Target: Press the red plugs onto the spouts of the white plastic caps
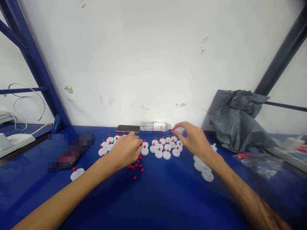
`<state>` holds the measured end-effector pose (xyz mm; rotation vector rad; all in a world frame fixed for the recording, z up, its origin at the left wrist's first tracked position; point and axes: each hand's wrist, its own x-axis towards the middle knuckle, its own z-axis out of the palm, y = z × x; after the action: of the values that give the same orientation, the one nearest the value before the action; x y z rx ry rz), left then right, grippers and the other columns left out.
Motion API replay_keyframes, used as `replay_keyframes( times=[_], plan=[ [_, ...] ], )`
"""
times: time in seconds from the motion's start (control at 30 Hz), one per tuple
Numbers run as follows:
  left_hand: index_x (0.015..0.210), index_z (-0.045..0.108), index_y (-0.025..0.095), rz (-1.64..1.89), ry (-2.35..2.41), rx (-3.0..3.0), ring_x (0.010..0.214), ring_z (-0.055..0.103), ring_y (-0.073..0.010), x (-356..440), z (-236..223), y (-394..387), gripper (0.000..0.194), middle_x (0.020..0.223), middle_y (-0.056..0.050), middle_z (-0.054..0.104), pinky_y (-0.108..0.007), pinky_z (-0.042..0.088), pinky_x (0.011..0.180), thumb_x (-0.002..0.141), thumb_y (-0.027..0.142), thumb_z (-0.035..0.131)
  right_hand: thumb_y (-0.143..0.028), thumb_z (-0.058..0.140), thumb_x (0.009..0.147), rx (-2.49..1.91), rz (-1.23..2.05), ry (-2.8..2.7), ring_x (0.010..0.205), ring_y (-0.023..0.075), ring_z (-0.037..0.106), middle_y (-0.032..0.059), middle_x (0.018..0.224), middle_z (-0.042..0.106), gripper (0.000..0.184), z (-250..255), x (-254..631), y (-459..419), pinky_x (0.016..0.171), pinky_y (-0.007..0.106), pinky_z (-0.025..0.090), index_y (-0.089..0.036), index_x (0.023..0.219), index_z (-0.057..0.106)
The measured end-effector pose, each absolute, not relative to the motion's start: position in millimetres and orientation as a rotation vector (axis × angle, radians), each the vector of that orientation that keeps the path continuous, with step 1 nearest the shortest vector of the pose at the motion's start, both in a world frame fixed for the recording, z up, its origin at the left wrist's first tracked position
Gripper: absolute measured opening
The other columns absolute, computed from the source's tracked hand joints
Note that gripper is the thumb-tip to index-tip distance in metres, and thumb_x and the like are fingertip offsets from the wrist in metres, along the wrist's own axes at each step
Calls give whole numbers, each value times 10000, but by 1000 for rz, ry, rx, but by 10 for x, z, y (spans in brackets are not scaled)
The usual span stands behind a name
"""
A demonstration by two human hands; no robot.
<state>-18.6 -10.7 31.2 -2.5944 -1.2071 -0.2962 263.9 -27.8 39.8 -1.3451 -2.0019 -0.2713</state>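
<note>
My right hand (193, 137) pinches a white round lid (178, 130) with a red tip, held tilted over the back of the group of lids. My left hand (127, 148) is curled, fingers pointing down beside a scatter of small red caps (136, 165); whatever its fingertips hold is hidden. Many white lids with red-capped spouts (166, 155) stand upright to the right of my left hand, and others (103, 150) are partly behind it. Under my right forearm lie plain white lids (207, 175), partly covered. One red-capped lid (77, 174) sits alone beside my left forearm.
A clear plastic bottle (153, 126) lies on its side along the wall, next to a dark phone (127, 128). A grey plastic bag (237, 118) and a clear bag (263, 164) are at the right. White power strips and cables (18, 140) occupy the left edge of the blue table (153, 201).
</note>
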Motion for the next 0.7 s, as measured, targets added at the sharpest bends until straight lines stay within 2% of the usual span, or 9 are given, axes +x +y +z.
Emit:
replay_keyframes(
  times=[0.2,0.4,0.57,0.7],
  plan=[
    [784,709,147,4,-1278,-2593,871,653,-330,-224,279,-107,282,831,-167,718,-374,464,640,945,159,477,-394,547,966,-1717,-359,-2018,1027,278,655,108,1049,728,247,285,3007,-36,855,383,486,-206,957,706],
    [835,714,130,19,-1322,-2604,864,704,-340,-233,227,-92,258,910,-188,732,-392,500,659,961,228,511,-344,542,952,-1865,-327,-1991,824,218,700,50,881,784,237,211,3097,41,700,315,452,-214,997,736],
    [828,708,137,6,-1351,-2602,871,715,-357,-233,185,-54,246,902,-182,734,-409,510,674,955,229,518,-378,514,969,-1915,-341,-1847,843,215,728,36,915,803,274,232,3133,48,698,303,473,-232,1054,730],
    [822,702,143,-26,-1358,-2622,870,717,-350,-242,148,-36,233,896,-170,736,-404,511,684,954,220,525,-356,503,965,-1963,-385,-1805,877,256,738,72,953,809,304,182,3178,81,710,329,487,-227,1090,748]
  ],
)
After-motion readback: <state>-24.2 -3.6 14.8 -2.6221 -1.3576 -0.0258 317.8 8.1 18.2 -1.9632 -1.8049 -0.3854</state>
